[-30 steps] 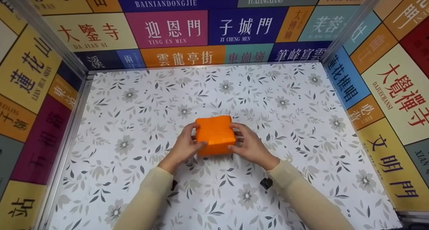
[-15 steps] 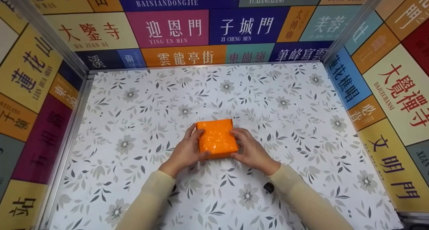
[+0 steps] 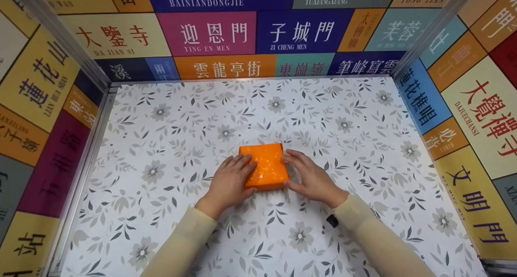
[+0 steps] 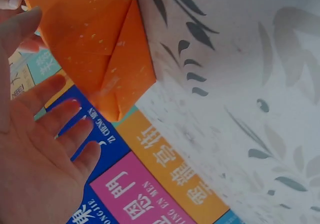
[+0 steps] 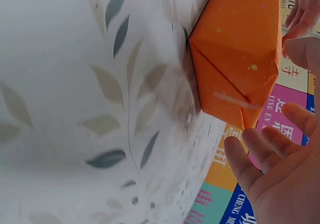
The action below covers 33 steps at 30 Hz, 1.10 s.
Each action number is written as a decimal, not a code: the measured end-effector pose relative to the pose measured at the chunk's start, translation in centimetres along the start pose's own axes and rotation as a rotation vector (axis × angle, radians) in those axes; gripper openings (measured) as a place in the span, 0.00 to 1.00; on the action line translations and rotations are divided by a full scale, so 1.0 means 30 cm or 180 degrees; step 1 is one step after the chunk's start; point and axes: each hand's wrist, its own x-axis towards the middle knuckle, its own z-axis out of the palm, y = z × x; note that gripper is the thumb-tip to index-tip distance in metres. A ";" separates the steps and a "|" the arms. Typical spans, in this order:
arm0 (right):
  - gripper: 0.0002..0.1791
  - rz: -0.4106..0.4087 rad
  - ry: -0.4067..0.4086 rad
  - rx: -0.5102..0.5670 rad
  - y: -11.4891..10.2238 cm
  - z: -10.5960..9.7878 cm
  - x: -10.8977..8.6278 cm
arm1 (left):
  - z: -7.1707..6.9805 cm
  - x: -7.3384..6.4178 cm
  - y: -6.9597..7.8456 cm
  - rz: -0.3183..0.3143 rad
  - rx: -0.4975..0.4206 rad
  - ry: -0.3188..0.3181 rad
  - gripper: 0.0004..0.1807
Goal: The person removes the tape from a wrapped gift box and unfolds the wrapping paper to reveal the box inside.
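Note:
An orange paper-wrapped box (image 3: 266, 168) with pale flecks lies flat on the table, mid-scene. Folded paper flaps show at its end in both wrist views, as on the box (image 4: 110, 44) at the left wrist. My left hand (image 3: 232, 180) is at the box's left side, its relaxed fingers reaching over the top's left edge. From the left wrist, that hand (image 4: 45, 159) has its fingers spread. On the right, my right hand (image 3: 315, 182) has loosely bent fingers beside the box, thumb tip right at the near corner. Its fingers are also spread apart in the right wrist view, with the wrapped box (image 5: 235, 54) beyond them.
A white tabletop (image 3: 173, 244) with grey flowers and leaves spreads under the box. Panels with coloured sign blocks, such as the back panel (image 3: 206, 34), enclose it behind and at both sides. A small black object (image 3: 332, 221) shows beside the right cuff.
The box was held tilted between both hands, then came down flat. Both hands have loosened; the left fingers have shifted onto the top, and the right hand has drawn slightly outward.

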 end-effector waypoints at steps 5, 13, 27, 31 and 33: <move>0.31 -0.0229 0.0032 -0.0392 0.002 -0.031 0.011 | 0.003 -0.008 0.008 0.0099 0.0091 -0.0046 0.38; 0.14 0.0141 0.0282 -0.0693 -0.037 -0.030 0.063 | 0.010 -0.009 0.011 0.0051 0.0119 -0.0098 0.36; 0.26 0.0184 -0.0019 -0.0385 -0.039 -0.024 0.111 | 0.001 0.006 0.006 0.0024 0.0077 -0.0152 0.34; 0.28 0.0057 -0.0287 -0.0429 -0.031 -0.016 0.110 | 0.002 0.006 -0.002 0.0066 0.0113 -0.0170 0.33; 0.27 0.0013 -0.0379 -0.0518 -0.028 -0.013 0.107 | 0.005 0.004 -0.009 0.0092 0.0122 -0.0132 0.33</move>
